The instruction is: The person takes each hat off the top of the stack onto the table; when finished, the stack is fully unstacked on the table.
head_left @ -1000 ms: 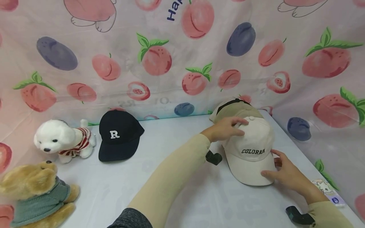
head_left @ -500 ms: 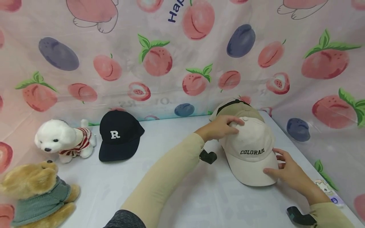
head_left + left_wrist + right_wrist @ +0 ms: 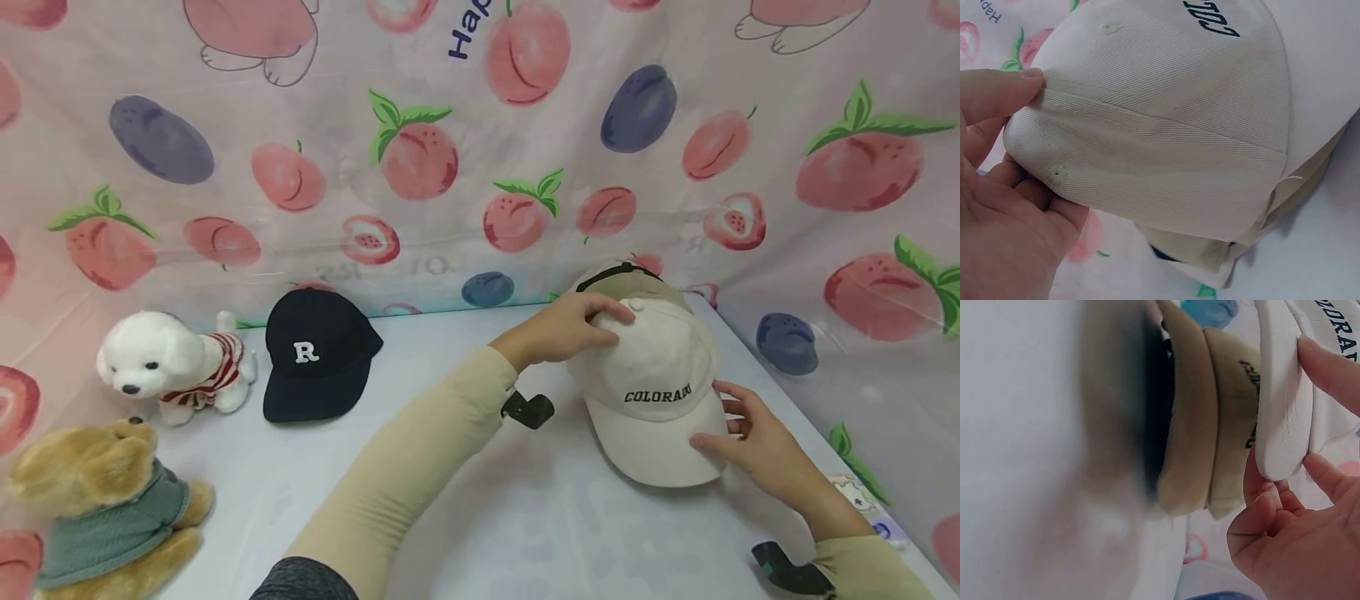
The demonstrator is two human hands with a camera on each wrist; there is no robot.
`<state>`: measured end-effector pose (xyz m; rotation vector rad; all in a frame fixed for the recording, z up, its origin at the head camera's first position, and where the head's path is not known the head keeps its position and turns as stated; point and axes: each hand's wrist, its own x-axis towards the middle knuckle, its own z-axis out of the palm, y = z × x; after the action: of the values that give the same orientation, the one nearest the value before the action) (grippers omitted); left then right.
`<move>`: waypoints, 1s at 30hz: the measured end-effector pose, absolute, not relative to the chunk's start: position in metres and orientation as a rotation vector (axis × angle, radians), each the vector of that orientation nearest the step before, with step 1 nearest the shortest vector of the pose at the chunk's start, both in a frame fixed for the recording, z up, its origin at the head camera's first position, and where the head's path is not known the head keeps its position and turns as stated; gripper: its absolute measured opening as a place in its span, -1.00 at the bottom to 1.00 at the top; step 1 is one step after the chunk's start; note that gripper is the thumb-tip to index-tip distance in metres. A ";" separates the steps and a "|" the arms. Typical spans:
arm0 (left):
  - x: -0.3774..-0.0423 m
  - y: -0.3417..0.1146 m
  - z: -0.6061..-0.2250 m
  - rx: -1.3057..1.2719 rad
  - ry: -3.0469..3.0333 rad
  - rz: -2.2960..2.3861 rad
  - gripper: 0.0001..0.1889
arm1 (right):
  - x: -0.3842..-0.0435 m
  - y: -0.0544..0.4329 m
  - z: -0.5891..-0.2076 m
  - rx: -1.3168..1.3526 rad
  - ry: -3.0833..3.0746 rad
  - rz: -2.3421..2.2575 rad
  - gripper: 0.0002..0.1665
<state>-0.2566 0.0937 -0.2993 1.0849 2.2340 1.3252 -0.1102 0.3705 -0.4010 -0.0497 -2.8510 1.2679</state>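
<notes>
A cream baseball cap (image 3: pixel 654 375) lettered COLORADO faces forward at the right side of the table. My left hand (image 3: pixel 573 329) holds the back of its crown; the left wrist view shows the thumb on top and the fingers curled underneath (image 3: pixel 1019 181). With the right hand (image 3: pixel 757 446) I pinch the side of the brim, thumb above and fingers below (image 3: pixel 1300 519). Behind and below it lies a tan cap (image 3: pixel 637 286), mostly covered in the head view. Its brim (image 3: pixel 1191 412) and dark lettering show in the right wrist view, a gap apart from the cream brim.
A black cap (image 3: pixel 318 354) with a white R sits at the left back. Beside it are a white plush dog (image 3: pixel 153 358) in a striped shirt and a brown plush bear (image 3: pixel 112 517) in a green sweater. A small printed item (image 3: pixel 862 500) lies near the right table edge.
The cream cap has shifted slightly left in my hands. My left hand has moved left with the back of the crown, while the right hand stays at the brim's side.
</notes>
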 end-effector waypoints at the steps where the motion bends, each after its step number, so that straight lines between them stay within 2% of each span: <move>1: -0.256 0.091 -0.297 1.086 2.241 1.325 -0.70 | -0.111 0.369 -0.400 -0.035 -2.839 1.252 0.05; 13: -0.256 0.060 -0.283 1.031 2.267 1.319 -0.71 | -0.117 0.351 -0.390 0.007 -2.687 1.207 -0.16; 30: -0.261 0.004 -0.276 0.947 2.393 1.332 -0.70 | -0.137 0.304 -0.382 0.132 -2.635 1.495 -0.21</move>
<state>-0.2610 0.0039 -0.2758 0.9475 2.3929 1.3316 -0.1374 0.3039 -0.3821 0.1323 -2.6354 1.4953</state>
